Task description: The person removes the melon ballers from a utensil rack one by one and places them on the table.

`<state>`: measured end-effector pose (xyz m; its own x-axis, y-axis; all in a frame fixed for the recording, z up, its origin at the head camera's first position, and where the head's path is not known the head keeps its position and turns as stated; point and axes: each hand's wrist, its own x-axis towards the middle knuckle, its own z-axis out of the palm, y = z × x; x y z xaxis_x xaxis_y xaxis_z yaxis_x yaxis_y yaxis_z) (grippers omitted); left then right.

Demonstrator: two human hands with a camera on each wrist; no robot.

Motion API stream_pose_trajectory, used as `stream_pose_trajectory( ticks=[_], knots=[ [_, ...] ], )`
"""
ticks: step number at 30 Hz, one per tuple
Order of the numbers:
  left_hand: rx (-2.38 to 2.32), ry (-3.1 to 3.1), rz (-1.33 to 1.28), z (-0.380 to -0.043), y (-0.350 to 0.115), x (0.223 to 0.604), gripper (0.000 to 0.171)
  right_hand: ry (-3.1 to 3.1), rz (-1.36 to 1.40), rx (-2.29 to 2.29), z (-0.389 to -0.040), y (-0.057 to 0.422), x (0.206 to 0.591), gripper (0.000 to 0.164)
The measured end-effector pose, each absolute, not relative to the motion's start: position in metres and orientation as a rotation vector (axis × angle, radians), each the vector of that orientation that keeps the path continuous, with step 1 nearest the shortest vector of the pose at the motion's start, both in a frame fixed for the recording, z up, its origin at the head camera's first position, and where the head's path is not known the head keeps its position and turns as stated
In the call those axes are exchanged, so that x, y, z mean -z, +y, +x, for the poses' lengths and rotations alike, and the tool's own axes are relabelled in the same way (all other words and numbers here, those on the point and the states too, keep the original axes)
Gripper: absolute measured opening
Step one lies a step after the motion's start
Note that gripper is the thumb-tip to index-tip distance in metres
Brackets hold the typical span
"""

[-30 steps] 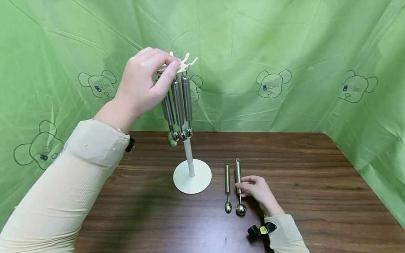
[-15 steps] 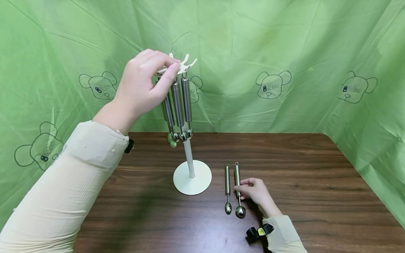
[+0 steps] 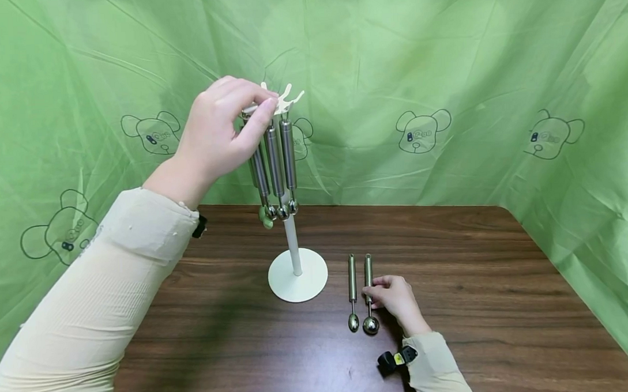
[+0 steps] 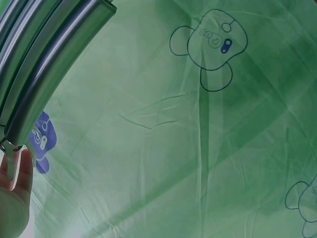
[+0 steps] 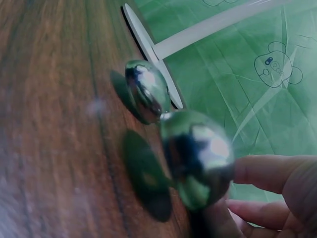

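My left hand (image 3: 215, 124) pinches the white top of a hanging rack (image 3: 298, 286) in the head view. Several steel melon ballers (image 3: 273, 163) hang from its hooks, scoops down. In the left wrist view, their handles (image 4: 64, 64) fill the upper left corner, above some fingers. On the table at right, my right hand (image 3: 398, 300) pinches the handle of a larger round melon baller (image 3: 371, 325) between thumb and fingers. A smaller melon baller with an oval scoop (image 3: 353, 322) lies parallel, just to its left. In the right wrist view, the rounded scoop back (image 5: 198, 158) is nearest.
The brown wooden table (image 3: 493, 282) carries the rack's round white base, left of the loose pair. A green curtain (image 3: 350, 56) with printed bear heads encloses the back and sides. A wrist camera (image 3: 395, 360) sits on the right wrist.
The right hand has moved slightly left and toward the front edge, bringing the round melon baller closer to the oval one and more parallel with it. The left hand stays at the rack top.
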<state>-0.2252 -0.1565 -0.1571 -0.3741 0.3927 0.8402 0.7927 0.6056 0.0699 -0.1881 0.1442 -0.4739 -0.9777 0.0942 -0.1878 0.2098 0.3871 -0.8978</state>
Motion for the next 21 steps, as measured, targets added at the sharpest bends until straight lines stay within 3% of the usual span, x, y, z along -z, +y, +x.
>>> stream_pose_trajectory(
  ticks=[21],
  knots=[
    [0.606,-2.020,-0.929,-0.2257,-0.1580,0.1570,0.028,2.509,0.197,1.677,-0.1937,0.1460,0.4802,0.044]
  ],
)
